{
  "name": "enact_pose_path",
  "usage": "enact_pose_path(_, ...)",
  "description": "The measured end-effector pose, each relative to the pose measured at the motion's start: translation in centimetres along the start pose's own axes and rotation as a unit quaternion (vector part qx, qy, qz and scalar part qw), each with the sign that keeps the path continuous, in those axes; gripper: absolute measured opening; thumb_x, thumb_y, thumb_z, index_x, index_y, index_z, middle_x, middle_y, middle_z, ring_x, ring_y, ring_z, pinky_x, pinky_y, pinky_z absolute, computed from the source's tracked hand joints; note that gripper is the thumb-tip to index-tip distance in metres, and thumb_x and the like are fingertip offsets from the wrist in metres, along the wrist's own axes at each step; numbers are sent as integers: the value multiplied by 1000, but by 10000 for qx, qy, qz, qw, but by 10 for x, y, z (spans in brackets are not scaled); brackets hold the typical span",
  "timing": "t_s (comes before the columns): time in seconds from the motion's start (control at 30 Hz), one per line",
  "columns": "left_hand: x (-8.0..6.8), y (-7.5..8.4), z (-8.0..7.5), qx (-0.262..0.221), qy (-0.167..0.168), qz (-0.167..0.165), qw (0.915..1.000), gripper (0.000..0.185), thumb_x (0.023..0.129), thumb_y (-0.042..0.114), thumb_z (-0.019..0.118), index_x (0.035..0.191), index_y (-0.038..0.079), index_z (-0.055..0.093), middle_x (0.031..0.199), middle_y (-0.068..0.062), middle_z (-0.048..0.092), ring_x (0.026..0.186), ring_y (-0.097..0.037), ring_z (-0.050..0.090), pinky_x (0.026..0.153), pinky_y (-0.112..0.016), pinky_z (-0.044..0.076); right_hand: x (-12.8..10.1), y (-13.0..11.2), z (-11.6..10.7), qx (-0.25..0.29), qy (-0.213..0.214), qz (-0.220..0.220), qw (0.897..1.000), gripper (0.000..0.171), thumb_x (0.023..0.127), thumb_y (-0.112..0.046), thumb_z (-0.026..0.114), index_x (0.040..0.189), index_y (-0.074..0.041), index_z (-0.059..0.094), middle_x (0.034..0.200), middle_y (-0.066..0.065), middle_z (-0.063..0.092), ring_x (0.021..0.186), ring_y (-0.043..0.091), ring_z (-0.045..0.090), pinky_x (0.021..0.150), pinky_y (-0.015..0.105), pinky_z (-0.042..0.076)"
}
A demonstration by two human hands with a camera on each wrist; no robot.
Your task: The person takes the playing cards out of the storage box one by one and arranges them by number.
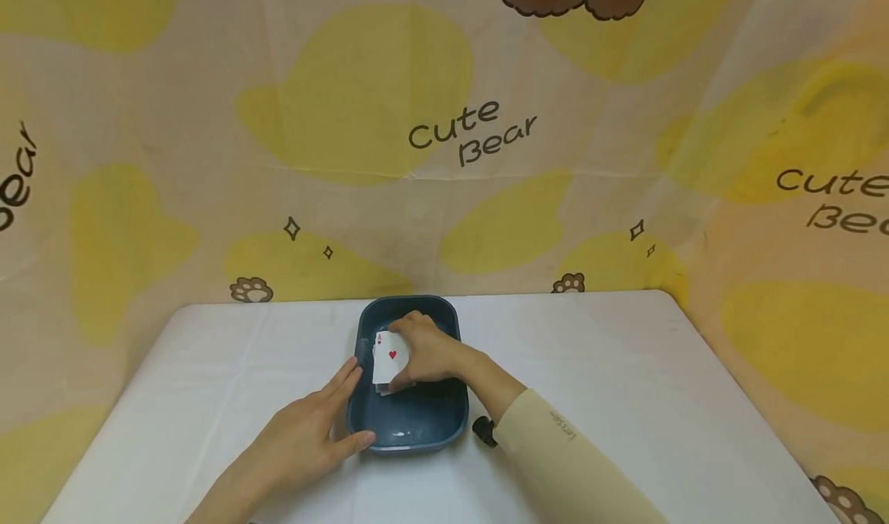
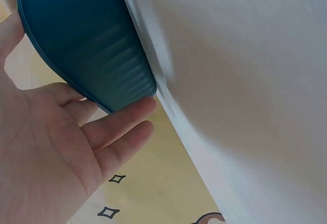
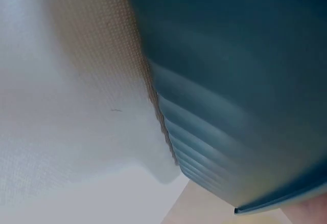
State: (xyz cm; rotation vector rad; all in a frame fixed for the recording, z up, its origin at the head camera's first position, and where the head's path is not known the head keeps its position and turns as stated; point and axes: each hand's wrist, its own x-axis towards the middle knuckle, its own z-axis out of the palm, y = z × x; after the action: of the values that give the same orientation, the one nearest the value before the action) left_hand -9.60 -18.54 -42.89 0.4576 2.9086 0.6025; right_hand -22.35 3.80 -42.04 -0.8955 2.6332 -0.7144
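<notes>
A dark blue rectangular plastic basin (image 1: 410, 424) with rounded corners rests on the white table. Inside it is a stack of playing cards (image 1: 389, 358), the ace of hearts face up on top. My right hand (image 1: 427, 348) reaches into the basin and grips the stack between thumb and fingers. At the basin's left side my left hand (image 1: 312, 431) lies with fairly straight fingers against the wall and thumb at the near rim. The left wrist view shows its fingers (image 2: 120, 119) along the basin's ribbed outside. The right wrist view is mostly filled by the basin's outer wall (image 3: 230, 81).
A white cloth covers the table (image 1: 590, 385). Behind it hangs a yellow patterned curtain (image 1: 389, 215) with bear prints and lettering. A small black object (image 1: 484, 431) sits beside the right sleeve (image 1: 556, 439), close to the basin's right side.
</notes>
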Motion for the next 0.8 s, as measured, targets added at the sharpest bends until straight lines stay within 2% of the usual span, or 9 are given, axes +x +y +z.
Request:
enact_pose_path(0.2, 2, 0, 1, -39, -50, -96, 9999, 101, 89, 71, 68, 164, 11, 35, 172, -1, 26, 131, -39, 60, 99, -60, 53, -3, -1, -3, 20, 37, -85, 10000, 93, 72, -36, 97, 149, -6, 53, 143, 9, 54, 122, 20, 50, 99, 32, 48)
enact_pose_path(0.53, 2, 1, 0, -82, -88, -110, 9999, 102, 89, 71, 68, 165, 11, 35, 173, -1, 25, 131, -40, 60, 99, -61, 52, -11, -3, -12, 284, 105, -203, 9993, 92, 72, -34, 97, 148, -4, 54, 138, 9, 57, 111, 17, 52, 88, 25, 50)
enact_pose_path(0.8, 2, 1, 1, -104, -78, -86, 9999, 102, 89, 70, 69, 164, 11, 35, 173, -2, 25, 132, -40, 60, 100, -61, 52, -16, -3, -21, 358, 135, -328, 9987, 92, 72, -35, 97, 148, -4, 54, 138, 9, 57, 112, 18, 53, 89, 26, 50)
